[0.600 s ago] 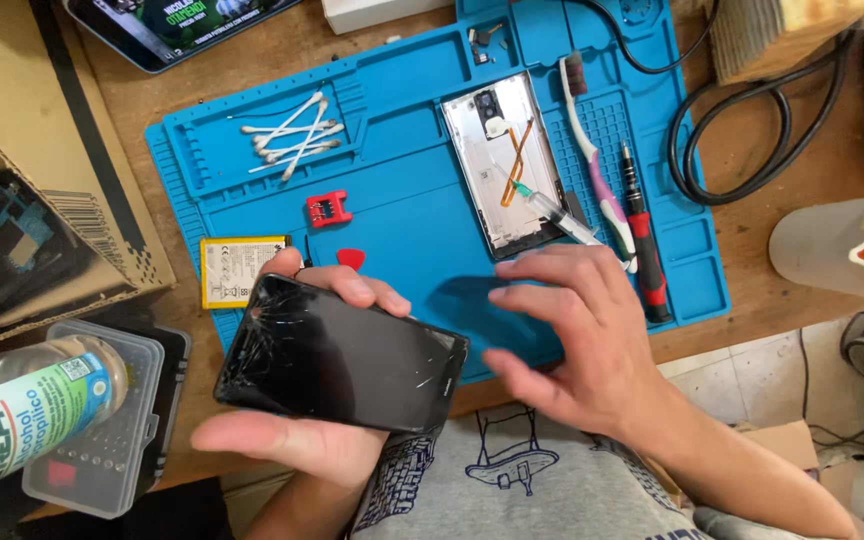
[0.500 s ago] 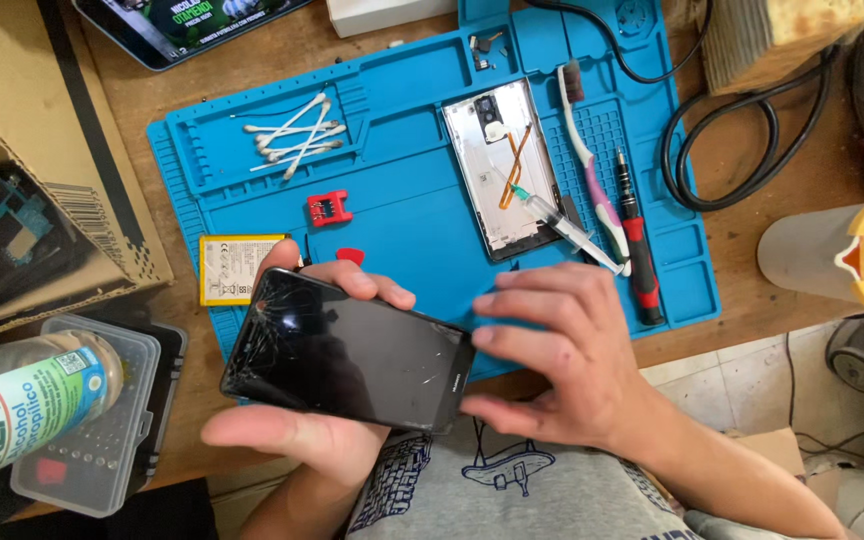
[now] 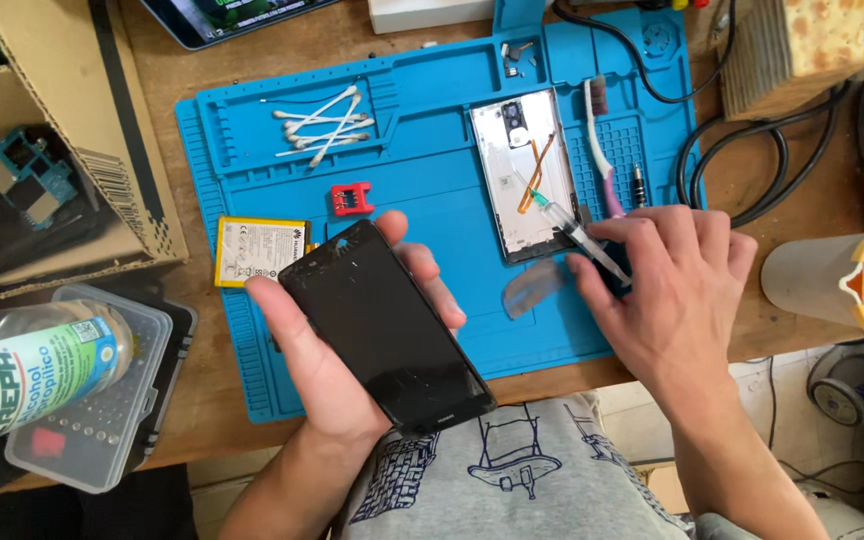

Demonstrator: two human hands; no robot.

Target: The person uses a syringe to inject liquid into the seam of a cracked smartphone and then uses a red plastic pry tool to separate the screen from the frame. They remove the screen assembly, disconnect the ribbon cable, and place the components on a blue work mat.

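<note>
My left hand [image 3: 342, 370] holds a black phone [image 3: 384, 325] with a cracked screen, face up, over the front edge of the blue work mat [image 3: 432, 170]. My right hand [image 3: 672, 300] lies over the mat's right part. Its fingers are apart, and its fingertips touch the rear end of a thin syringe [image 3: 564, 228] and a dark tool hidden under it. I cannot see a closed grip. A translucent blue pick [image 3: 532, 290] lies loose on the mat just left of that hand. The phone's silver back frame [image 3: 520, 170] rests on the mat beyond it.
On the mat lie cotton swabs [image 3: 322, 125], a red part [image 3: 352, 199], a yellow battery [image 3: 260, 250] and a toothbrush [image 3: 602, 150]. At the left are an alcohol bottle [image 3: 32, 375], a clear plastic case [image 3: 102, 420] and a cardboard box [image 3: 72, 150]. Black cables [image 3: 752, 170] and a yellow-capped container [image 3: 852, 280] are at the right.
My right hand has left the blue pick on the mat and moved right, onto the syringe. My left hand has turned the phone more upright.
</note>
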